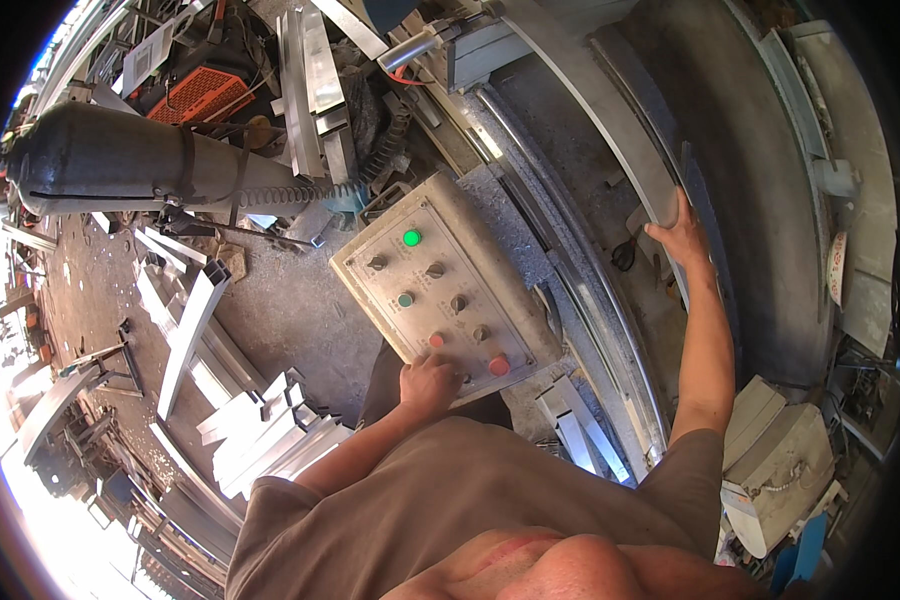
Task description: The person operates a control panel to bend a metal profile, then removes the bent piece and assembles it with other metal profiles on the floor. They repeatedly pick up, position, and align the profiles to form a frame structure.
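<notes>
A grey control box with knobs, a lit green lamp and red buttons stands in front of me. My left hand rests on its near edge, fingers curled at a button beside a red button. My right hand is stretched out to the right and grips the edge of a long curved metal strip that runs along the machine bed.
Cut aluminium profiles lie heaped on the floor at my left. A dark gas cylinder and an orange crate sit at upper left. White boxes stand at lower right, and a coiled cable leads to the box.
</notes>
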`<action>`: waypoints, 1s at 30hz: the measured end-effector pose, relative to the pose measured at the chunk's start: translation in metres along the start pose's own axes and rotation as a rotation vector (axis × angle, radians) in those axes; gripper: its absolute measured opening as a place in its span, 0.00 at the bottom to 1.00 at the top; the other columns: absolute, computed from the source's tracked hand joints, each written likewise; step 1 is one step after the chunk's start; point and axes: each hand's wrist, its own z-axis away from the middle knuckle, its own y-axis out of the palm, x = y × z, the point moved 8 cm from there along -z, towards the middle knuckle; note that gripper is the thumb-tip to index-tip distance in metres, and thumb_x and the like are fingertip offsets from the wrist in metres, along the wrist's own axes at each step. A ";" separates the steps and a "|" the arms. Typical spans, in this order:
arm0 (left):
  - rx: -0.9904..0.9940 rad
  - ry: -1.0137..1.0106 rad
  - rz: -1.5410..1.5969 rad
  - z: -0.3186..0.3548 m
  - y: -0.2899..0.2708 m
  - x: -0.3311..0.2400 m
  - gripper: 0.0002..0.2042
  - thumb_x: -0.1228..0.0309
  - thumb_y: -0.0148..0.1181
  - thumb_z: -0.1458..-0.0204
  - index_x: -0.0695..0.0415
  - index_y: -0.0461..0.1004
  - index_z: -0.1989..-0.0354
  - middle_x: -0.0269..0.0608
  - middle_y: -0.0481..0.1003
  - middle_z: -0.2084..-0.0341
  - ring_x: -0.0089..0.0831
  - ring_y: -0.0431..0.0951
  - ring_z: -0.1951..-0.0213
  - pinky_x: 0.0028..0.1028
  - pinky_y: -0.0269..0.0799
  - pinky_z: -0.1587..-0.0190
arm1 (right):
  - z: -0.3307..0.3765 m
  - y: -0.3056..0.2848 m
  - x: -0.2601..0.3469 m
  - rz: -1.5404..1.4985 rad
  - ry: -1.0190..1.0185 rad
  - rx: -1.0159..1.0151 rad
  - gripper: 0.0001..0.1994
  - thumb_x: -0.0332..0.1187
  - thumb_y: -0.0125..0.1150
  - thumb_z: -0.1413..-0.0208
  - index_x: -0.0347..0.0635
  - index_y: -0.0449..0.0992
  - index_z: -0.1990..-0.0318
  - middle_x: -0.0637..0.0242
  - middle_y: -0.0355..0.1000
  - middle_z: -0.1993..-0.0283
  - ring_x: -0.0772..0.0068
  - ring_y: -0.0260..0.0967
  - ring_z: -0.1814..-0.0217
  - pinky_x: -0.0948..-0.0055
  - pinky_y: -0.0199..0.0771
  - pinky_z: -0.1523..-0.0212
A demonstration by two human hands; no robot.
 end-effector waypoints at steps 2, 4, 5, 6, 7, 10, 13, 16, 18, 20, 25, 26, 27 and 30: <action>-0.001 0.003 0.002 0.000 0.000 0.000 0.09 0.55 0.68 0.46 0.42 0.88 0.64 0.31 0.83 0.56 0.41 0.81 0.52 0.46 0.76 0.49 | 0.000 0.000 0.000 0.001 -0.002 -0.003 0.56 0.52 0.76 0.56 0.51 0.50 0.21 0.42 0.64 0.28 0.39 0.63 0.27 0.50 0.67 0.31; -0.009 0.012 0.006 0.000 -0.001 -0.001 0.09 0.55 0.68 0.46 0.42 0.88 0.64 0.31 0.83 0.56 0.41 0.82 0.52 0.46 0.76 0.49 | 0.000 0.000 0.001 0.000 0.000 0.002 0.56 0.52 0.76 0.56 0.50 0.50 0.21 0.42 0.64 0.28 0.39 0.64 0.27 0.49 0.68 0.31; -0.013 0.017 0.008 0.000 -0.002 -0.001 0.08 0.56 0.68 0.46 0.42 0.88 0.64 0.30 0.83 0.56 0.41 0.82 0.52 0.46 0.76 0.49 | 0.000 -0.001 0.001 0.008 -0.001 -0.002 0.56 0.52 0.76 0.56 0.50 0.50 0.21 0.42 0.64 0.28 0.39 0.64 0.27 0.49 0.68 0.31; -0.012 0.015 0.006 0.000 -0.002 -0.001 0.08 0.56 0.68 0.46 0.42 0.88 0.64 0.30 0.83 0.56 0.40 0.82 0.52 0.46 0.76 0.50 | 0.000 0.000 0.001 -0.003 0.006 0.016 0.55 0.51 0.75 0.55 0.51 0.49 0.21 0.42 0.63 0.27 0.39 0.62 0.26 0.50 0.67 0.31; -0.011 0.013 0.004 0.000 -0.002 -0.001 0.08 0.56 0.68 0.46 0.42 0.88 0.64 0.30 0.83 0.56 0.40 0.82 0.52 0.46 0.77 0.50 | 0.000 0.000 0.001 -0.006 0.010 0.029 0.55 0.51 0.75 0.54 0.52 0.48 0.20 0.41 0.61 0.26 0.38 0.61 0.26 0.50 0.66 0.30; 0.001 0.007 0.000 0.000 -0.001 0.000 0.08 0.57 0.68 0.46 0.42 0.88 0.63 0.30 0.83 0.55 0.40 0.82 0.52 0.46 0.77 0.49 | 0.001 0.000 0.002 -0.014 0.022 0.045 0.55 0.50 0.75 0.53 0.52 0.47 0.20 0.41 0.60 0.26 0.38 0.60 0.25 0.50 0.65 0.29; 0.010 0.005 -0.002 -0.001 0.001 0.000 0.08 0.57 0.68 0.46 0.42 0.88 0.63 0.30 0.83 0.55 0.40 0.82 0.52 0.45 0.76 0.49 | 0.002 -0.003 0.005 -0.023 0.003 0.022 0.55 0.50 0.76 0.55 0.49 0.49 0.21 0.42 0.63 0.27 0.39 0.62 0.26 0.51 0.66 0.30; 0.018 0.006 0.003 -0.001 0.002 0.001 0.09 0.57 0.67 0.45 0.42 0.87 0.62 0.31 0.83 0.55 0.40 0.81 0.51 0.45 0.76 0.49 | 0.003 -0.004 0.006 -0.022 -0.004 0.014 0.55 0.50 0.76 0.55 0.47 0.50 0.22 0.42 0.63 0.27 0.41 0.63 0.26 0.52 0.67 0.30; 0.020 0.008 0.006 -0.001 0.001 0.001 0.09 0.56 0.67 0.45 0.43 0.87 0.61 0.31 0.83 0.55 0.41 0.81 0.51 0.45 0.76 0.48 | 0.003 -0.004 0.007 -0.022 0.001 0.018 0.55 0.49 0.76 0.55 0.47 0.50 0.22 0.42 0.63 0.27 0.41 0.63 0.26 0.52 0.67 0.30; 0.017 0.010 0.008 0.000 0.000 0.000 0.09 0.56 0.67 0.45 0.43 0.87 0.61 0.31 0.83 0.55 0.41 0.81 0.51 0.45 0.76 0.48 | 0.003 -0.005 0.007 -0.024 0.002 0.013 0.55 0.50 0.76 0.55 0.47 0.50 0.21 0.42 0.63 0.27 0.41 0.63 0.26 0.52 0.67 0.30; 0.041 -0.011 0.005 -0.001 0.000 0.000 0.09 0.56 0.68 0.45 0.43 0.87 0.62 0.31 0.83 0.55 0.41 0.81 0.51 0.45 0.75 0.48 | 0.003 -0.005 0.007 -0.006 0.017 0.020 0.55 0.50 0.76 0.56 0.47 0.50 0.21 0.44 0.64 0.27 0.42 0.63 0.26 0.52 0.67 0.30; 0.041 -0.013 0.005 -0.001 0.000 0.000 0.09 0.56 0.68 0.45 0.43 0.87 0.62 0.31 0.83 0.55 0.40 0.81 0.51 0.45 0.75 0.47 | 0.003 -0.005 0.007 -0.006 0.017 0.016 0.55 0.51 0.76 0.56 0.47 0.50 0.21 0.44 0.64 0.27 0.42 0.63 0.26 0.52 0.67 0.30; 0.039 -0.012 0.006 -0.001 0.000 0.000 0.09 0.56 0.68 0.45 0.43 0.87 0.62 0.31 0.83 0.55 0.40 0.81 0.51 0.45 0.75 0.47 | 0.003 -0.004 0.007 -0.002 0.021 0.021 0.55 0.51 0.76 0.56 0.48 0.50 0.21 0.44 0.64 0.27 0.42 0.63 0.26 0.52 0.67 0.30; 0.033 -0.008 0.007 -0.001 0.001 0.000 0.09 0.55 0.68 0.46 0.43 0.87 0.62 0.31 0.83 0.55 0.40 0.81 0.51 0.45 0.75 0.48 | 0.002 -0.004 0.006 0.005 0.018 0.018 0.55 0.51 0.76 0.56 0.48 0.50 0.21 0.45 0.63 0.26 0.43 0.63 0.26 0.52 0.66 0.30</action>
